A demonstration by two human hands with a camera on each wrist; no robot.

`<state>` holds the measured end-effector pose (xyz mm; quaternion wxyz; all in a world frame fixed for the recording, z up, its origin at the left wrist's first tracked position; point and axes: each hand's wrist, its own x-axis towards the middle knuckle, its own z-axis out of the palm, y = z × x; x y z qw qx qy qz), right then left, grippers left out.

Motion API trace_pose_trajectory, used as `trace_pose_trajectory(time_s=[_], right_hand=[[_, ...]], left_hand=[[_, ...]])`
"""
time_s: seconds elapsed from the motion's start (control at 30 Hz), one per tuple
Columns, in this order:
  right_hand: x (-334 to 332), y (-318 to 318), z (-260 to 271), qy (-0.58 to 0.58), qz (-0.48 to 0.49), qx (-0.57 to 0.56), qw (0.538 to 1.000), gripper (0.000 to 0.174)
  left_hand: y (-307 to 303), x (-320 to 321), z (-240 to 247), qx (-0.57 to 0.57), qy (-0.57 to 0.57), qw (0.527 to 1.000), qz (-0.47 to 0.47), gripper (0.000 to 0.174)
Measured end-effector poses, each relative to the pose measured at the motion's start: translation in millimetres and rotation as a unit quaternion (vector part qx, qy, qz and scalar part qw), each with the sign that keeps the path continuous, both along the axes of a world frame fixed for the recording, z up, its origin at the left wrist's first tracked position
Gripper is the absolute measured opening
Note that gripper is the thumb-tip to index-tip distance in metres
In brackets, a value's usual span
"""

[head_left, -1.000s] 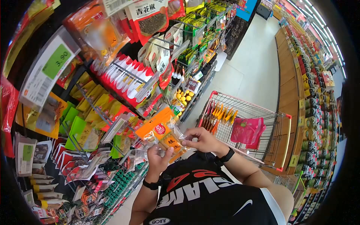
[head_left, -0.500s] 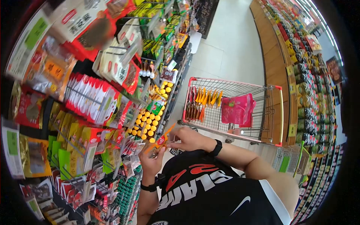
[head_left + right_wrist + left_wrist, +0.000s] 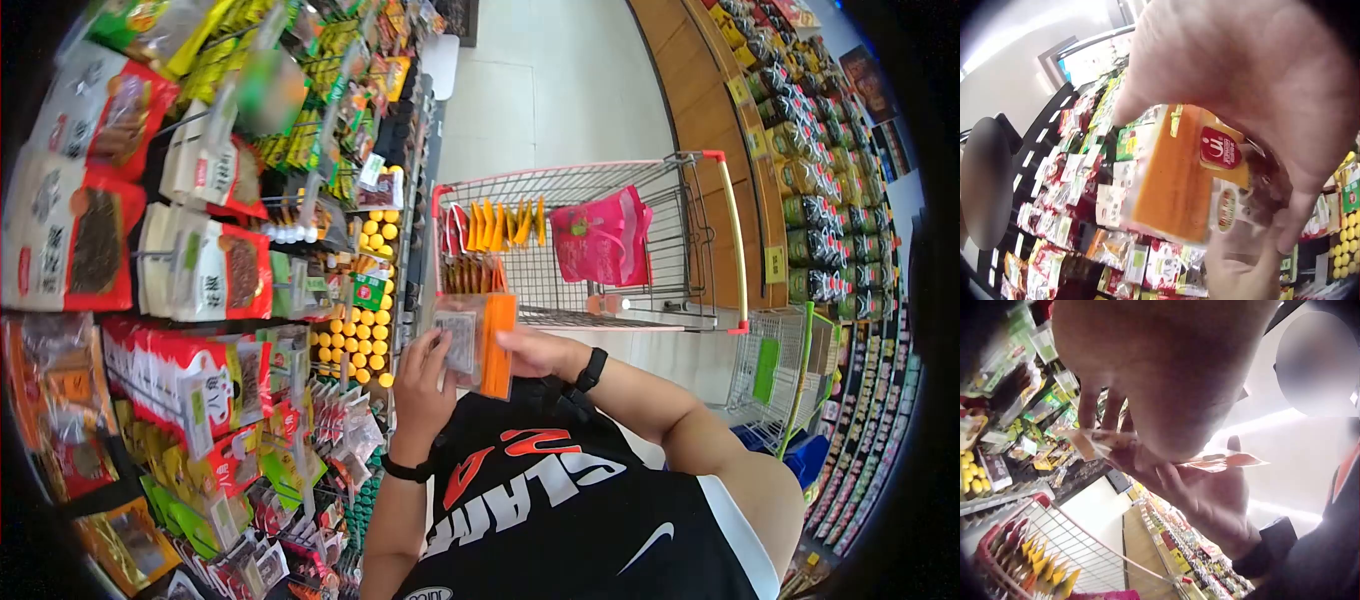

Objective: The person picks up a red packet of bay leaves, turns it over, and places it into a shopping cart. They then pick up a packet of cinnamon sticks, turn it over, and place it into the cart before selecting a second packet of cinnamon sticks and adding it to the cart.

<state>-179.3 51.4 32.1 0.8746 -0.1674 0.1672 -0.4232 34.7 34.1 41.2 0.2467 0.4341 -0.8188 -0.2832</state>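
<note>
In the head view, a flat spice packet (image 3: 480,345) stands between both hands in front of the black jersey. It has an orange band, and a pale printed label shows on its clear part. The left hand (image 3: 425,385) grips the clear end, its fingers over the plastic. On the orange side, the right hand (image 3: 543,353) pinches the edge with the thumb. The right wrist view shows the packet's orange face (image 3: 1172,175) with a red logo; dark contents show through the clear part.
Beyond the hands is a shopping cart (image 3: 590,325) holding orange packets (image 3: 505,222) and a pink bag (image 3: 600,240). Racks of hanging packets (image 3: 185,370) line the left; yellow-capped bottles (image 3: 350,340) stand low there. Shelved jars (image 3: 815,220) run along the right.
The packet has turned from its front label, through edge-on, to a face with a printed label, both hands still on it. The view has shifted, so the cart appears nearer the hands.
</note>
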Motion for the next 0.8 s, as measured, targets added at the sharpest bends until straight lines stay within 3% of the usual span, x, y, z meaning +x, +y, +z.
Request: trace_pose_trajectory(time_s=[0.1,0.13,0.17,0.23,0.27,0.3,0.33,0.43,0.5,0.6,0.67,0.8], right_hand=[[-36.9,-4.1,-26.5,0.257,0.004,0.061,0.964,0.067],[-48.1,-3.1,-32.0,0.247,-0.062,0.077,0.964,0.061],[-67.1,6.6,-72.5,0.267,-0.069,0.080,0.958,0.062],[-99.5,3.0,-77.2,0.349,-0.061,0.091,0.931,0.062],[-114.6,3.4,-89.8,0.396,-0.050,0.106,0.911,0.062],[-129.2,3.2,-106.0,0.442,-0.036,0.119,0.888,0.062],[-142.1,3.1,-126.2,0.500,-0.024,0.090,0.861,0.062],[-173.3,0.5,-200.1,0.589,0.007,0.035,0.808,0.045],[-187.5,-7.1,-250.4,0.600,0.014,0.043,0.799,0.044],[-186.1,-24.5,-315.5,0.475,-0.045,0.119,0.870,0.047],[-186.7,-33.5,-356.7,0.409,-0.041,0.194,0.891,0.057],[-175.0,-75.9,-350.5,0.409,-0.012,0.235,0.882,0.063]], left_hand=[[-20.0,-35.0,-13.0,0.123,0.014,0.988,-0.097,0.064],[-24.8,-43.4,-30.5,0.178,0.023,0.974,-0.136,0.067],[-28.9,-54.3,-55.5,0.212,0.056,0.964,-0.150,0.066],[-34.6,-77.3,-110.5,0.280,0.124,0.936,-0.171,0.064],[-34.7,-93.9,-129.2,0.440,0.210,0.870,-0.070,0.063],[-36.0,-111.4,-148.4,0.577,0.287,0.764,0.037,0.062],[-38.7,-123.1,-171.4,0.611,0.279,0.732,0.117,0.060],[-33.6,-144.9,-268.2,0.753,0.335,0.490,0.285,0.049],[-35.0,-163.3,-294.2,0.767,0.324,0.437,0.341,0.051],[-40.1,-193.2,-303.7,0.769,0.332,0.371,0.401,0.052],[-42.3,-207.8,-316.7,0.755,0.340,0.323,0.459,0.050],[-27.6,-214.8,-353.0,0.729,0.340,0.328,0.496,0.031]])
